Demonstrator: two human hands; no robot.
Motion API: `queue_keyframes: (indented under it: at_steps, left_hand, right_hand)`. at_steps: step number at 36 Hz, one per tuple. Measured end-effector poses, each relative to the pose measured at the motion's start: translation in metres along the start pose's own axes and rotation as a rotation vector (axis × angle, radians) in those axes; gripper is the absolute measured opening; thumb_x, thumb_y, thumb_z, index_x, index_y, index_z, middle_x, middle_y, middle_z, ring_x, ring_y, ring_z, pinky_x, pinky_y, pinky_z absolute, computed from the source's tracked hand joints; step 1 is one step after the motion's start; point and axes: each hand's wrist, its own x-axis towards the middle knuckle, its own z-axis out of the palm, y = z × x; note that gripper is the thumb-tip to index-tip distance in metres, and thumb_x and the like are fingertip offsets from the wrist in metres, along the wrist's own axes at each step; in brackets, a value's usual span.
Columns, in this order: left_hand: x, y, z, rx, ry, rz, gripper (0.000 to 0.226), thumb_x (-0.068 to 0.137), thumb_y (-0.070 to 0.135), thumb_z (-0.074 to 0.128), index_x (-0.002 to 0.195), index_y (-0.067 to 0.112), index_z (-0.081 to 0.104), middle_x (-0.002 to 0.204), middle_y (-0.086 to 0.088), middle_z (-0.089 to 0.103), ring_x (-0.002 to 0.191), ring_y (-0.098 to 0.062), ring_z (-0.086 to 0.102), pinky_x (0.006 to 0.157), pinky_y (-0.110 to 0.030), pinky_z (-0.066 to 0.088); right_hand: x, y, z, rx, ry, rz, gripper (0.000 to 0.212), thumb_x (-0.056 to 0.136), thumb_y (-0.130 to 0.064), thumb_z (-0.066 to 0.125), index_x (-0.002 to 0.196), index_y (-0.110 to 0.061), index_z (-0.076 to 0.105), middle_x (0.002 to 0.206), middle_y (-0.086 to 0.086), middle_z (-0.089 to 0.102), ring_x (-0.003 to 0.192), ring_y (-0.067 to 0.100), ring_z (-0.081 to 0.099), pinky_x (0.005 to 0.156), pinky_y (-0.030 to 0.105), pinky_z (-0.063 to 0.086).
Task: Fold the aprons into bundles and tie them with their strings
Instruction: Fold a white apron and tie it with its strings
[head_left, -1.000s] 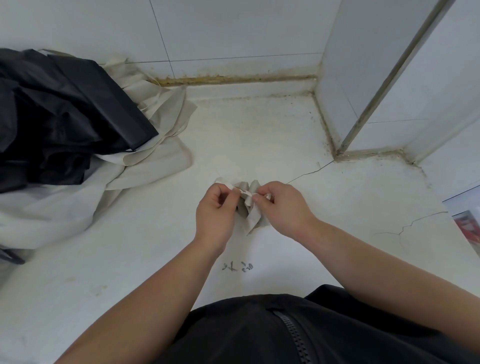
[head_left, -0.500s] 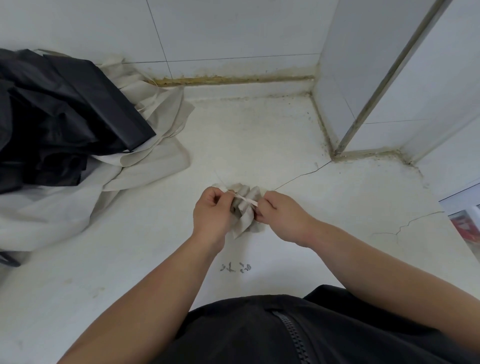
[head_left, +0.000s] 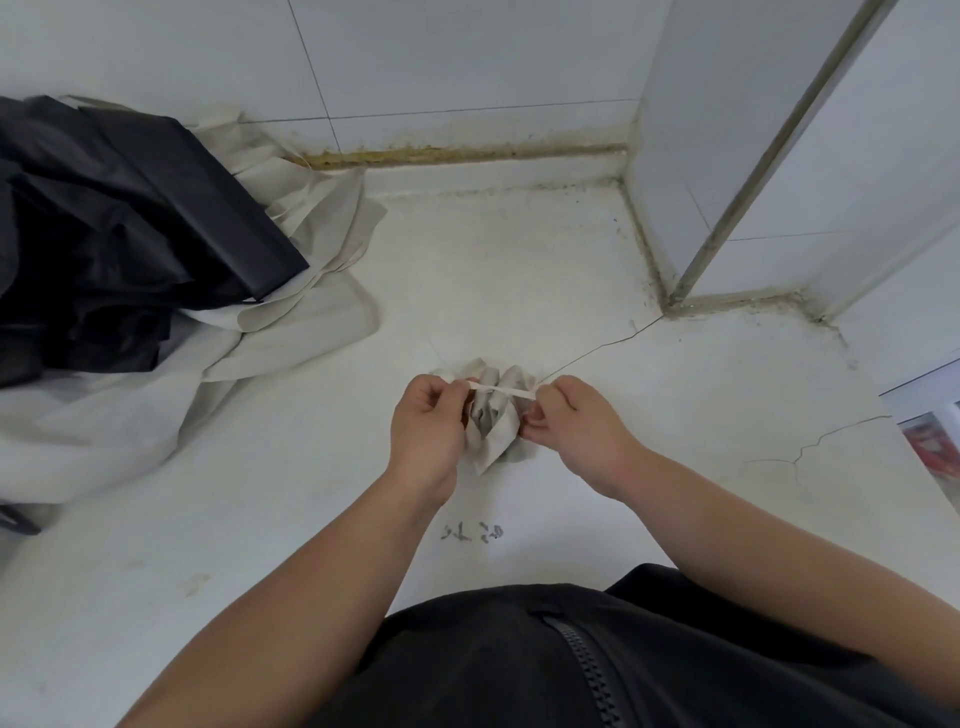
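Apron bundle (head_left: 493, 421) between left hand (head_left: 428, 423) and right hand (head_left: 574, 423), string (head_left: 501, 391) pinched taut across

Bundle (head_left: 491, 441): we found it on the counter (head_left: 519, 270), between left hand (head_left: 426, 431) and right hand (head_left: 576, 431).
String (head_left: 501, 391): we saw it over the bundle.
Apron pile (head_left: 130, 218): well left, against the wall (head_left: 467, 52).
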Motion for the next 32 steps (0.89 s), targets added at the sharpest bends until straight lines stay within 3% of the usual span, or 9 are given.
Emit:
queue_keyframes:
  at_steps: [4,7,10,12,16,18,20,27,32]
  left_hand:
    - [0.004,0.005,-0.001,-0.051,-0.067,-0.002,0.027,0.094,0.009,0.054,0.07,0.013,0.043,0.069,-0.007,0.053,0.065,-0.019,0.044,0.063,-0.03,0.038]
    - [0.003,0.006,-0.001,-0.069,-0.163,0.018,0.023,0.096,0.009,0.051,0.074,0.012,0.046,0.082,-0.009,0.068,0.073,-0.02,0.059,0.074,-0.033,0.049]
    - [-0.001,0.006,0.002,-0.038,-0.184,0.034,0.02,0.097,0.01,0.051,0.078,0.012,0.049,0.084,-0.011,0.069,0.08,-0.024,0.063,0.083,-0.038,0.05]
    - [-0.001,0.007,0.003,-0.049,-0.152,0.042,0.019,0.097,0.01,0.051,0.078,0.012,0.05,0.079,-0.009,0.068,0.075,-0.022,0.062,0.081,-0.037,0.049]
    - [-0.001,0.008,0.004,-0.016,-0.104,0.081,0.017,0.096,0.011,0.052,0.079,0.013,0.052,0.078,-0.006,0.068,0.076,-0.021,0.06,0.083,-0.039,0.048]
    - [-0.002,0.009,0.004,0.039,-0.092,0.124,0.017,0.095,0.013,0.053,0.079,0.014,0.052,0.084,-0.011,0.066,0.08,-0.022,0.058,0.086,-0.043,0.047]
    - [-0.004,0.011,0.004,0.091,-0.089,0.166,0.017,0.093,0.019,0.056,0.076,0.018,0.053,0.09,-0.019,0.066,0.081,-0.023,0.058,0.088,-0.048,0.048]
    - [-0.012,0.015,0.004,0.176,-0.22,0.235,0.009,0.086,0.031,0.056,0.079,0.027,0.059,0.097,-0.02,0.066,0.085,-0.036,0.061,0.09,-0.053,0.047]
    - [-0.006,0.017,0.003,0.11,-0.275,0.159,0.012,0.098,0.018,0.051,0.09,0.017,0.059,0.093,0.014,0.07,0.084,-0.003,0.061,0.08,-0.027,0.047]
  right_hand:
    - [0.008,-0.004,-0.006,0.26,0.006,0.054,0.026,0.099,-0.01,0.038,0.074,-0.015,0.035,0.071,0.007,0.029,0.065,0.021,0.032,0.067,0.023,0.055]
    - [0.012,-0.009,-0.012,0.256,0.041,0.045,0.01,0.098,-0.017,0.048,0.095,-0.013,0.039,0.079,0.006,0.037,0.061,0.016,0.036,0.076,0.032,0.056]
    - [0.016,-0.007,-0.012,0.189,0.06,0.026,0.061,0.091,-0.025,0.062,0.136,-0.023,0.021,0.105,0.009,0.05,0.081,0.016,0.056,0.092,0.039,0.052]
    - [0.017,-0.002,-0.007,0.157,0.118,0.009,0.09,0.08,-0.035,0.071,0.141,-0.028,0.005,0.118,0.01,0.05,0.105,0.018,0.059,0.098,0.041,0.048]
    - [0.012,0.0,0.001,-0.019,0.375,-0.031,0.074,0.079,-0.043,0.07,0.128,-0.016,0.021,0.123,0.007,0.041,0.106,0.023,0.054,0.09,0.033,0.046]
    - [0.007,-0.004,-0.002,-0.215,0.417,-0.044,0.039,0.086,-0.045,0.062,0.096,-0.014,0.041,0.096,0.001,0.045,0.084,0.02,0.049,0.07,0.028,0.04]
    - [0.006,-0.01,-0.003,-0.297,0.317,0.018,0.041,0.09,-0.049,0.051,0.072,-0.013,0.044,0.074,0.003,0.044,0.068,0.021,0.043,0.061,0.033,0.043]
    - [0.014,-0.019,-0.001,0.031,0.152,0.047,0.033,0.089,-0.014,0.056,0.058,-0.012,0.045,0.059,0.004,0.039,0.05,0.016,0.034,0.058,0.031,0.042]
    - [0.015,-0.015,0.007,0.004,0.139,-0.036,0.031,0.095,-0.016,0.049,0.065,-0.01,0.05,0.066,0.008,0.055,0.062,0.022,0.049,0.082,0.053,0.054]
